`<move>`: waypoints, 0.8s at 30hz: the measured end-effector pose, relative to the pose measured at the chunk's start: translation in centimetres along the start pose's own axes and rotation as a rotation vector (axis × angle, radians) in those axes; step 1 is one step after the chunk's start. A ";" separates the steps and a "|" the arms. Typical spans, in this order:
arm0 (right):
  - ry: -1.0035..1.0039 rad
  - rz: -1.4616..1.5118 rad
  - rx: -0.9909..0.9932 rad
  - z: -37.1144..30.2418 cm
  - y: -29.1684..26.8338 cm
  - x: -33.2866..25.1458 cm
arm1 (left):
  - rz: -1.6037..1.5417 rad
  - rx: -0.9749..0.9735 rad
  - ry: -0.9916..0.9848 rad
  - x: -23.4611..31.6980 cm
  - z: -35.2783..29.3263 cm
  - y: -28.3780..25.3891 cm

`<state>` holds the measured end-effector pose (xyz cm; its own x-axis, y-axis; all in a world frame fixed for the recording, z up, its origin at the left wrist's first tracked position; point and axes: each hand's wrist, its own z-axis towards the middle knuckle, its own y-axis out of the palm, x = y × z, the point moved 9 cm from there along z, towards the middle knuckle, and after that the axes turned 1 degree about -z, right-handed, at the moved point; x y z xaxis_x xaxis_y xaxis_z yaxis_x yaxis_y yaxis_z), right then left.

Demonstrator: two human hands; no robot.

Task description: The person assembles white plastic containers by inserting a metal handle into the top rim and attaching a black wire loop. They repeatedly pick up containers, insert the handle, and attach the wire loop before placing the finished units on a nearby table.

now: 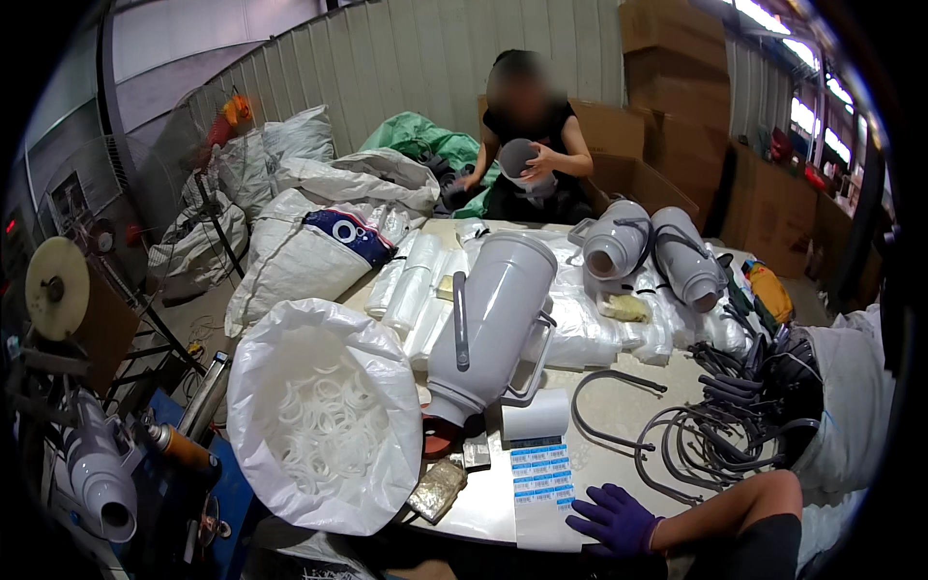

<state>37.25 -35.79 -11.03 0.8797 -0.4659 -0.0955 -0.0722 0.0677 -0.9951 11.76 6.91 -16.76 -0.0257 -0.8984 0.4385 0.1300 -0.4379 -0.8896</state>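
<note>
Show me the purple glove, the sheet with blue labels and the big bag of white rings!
Purple glove [615, 521]: head view, on its back.
Sheet with blue labels [542, 475]: head view, among the label rows.
Bag of white rings [259, 346]: head view, on its upper left rim.

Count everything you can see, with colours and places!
Flasks: four, pale grey, one mid-table, two table's back right, one far left
Open sack: one, white, front left
Rings: many, white, inside that sack
Label sheet: one, white and blue, table's front
Curved handles: many, dark grey, table's right
Wrapped bundles: several, clear, mid-table
Other sacks: several, white, back left
Boxes: several, brown, back right
Co-worker: one, dark clothes, behind table, holding a grey vessel
Reel: one, cream, far left
Table: one, pale, centre
Right hand: one, purple glove, fingers at the sheet's edge
</note>
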 end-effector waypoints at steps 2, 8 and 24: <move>-0.015 0.018 -0.025 0.5 0.1 0.1 | 0.005 -0.029 -0.026 -0.1 0.2 0.2; -0.062 0.038 0.026 1.3 -0.6 0.5 | -0.076 0.009 -0.102 3.4 -0.3 -1.4; -0.112 -0.040 0.285 1.1 1.1 1.1 | 0.035 0.205 -0.364 12.6 -11.4 -3.3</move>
<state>38.64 -35.24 -12.18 0.9266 -0.3742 -0.0371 0.0843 0.3030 -0.9493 -0.26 -3.31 -9.76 0.3290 -0.8259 0.4579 0.3203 -0.3586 -0.8768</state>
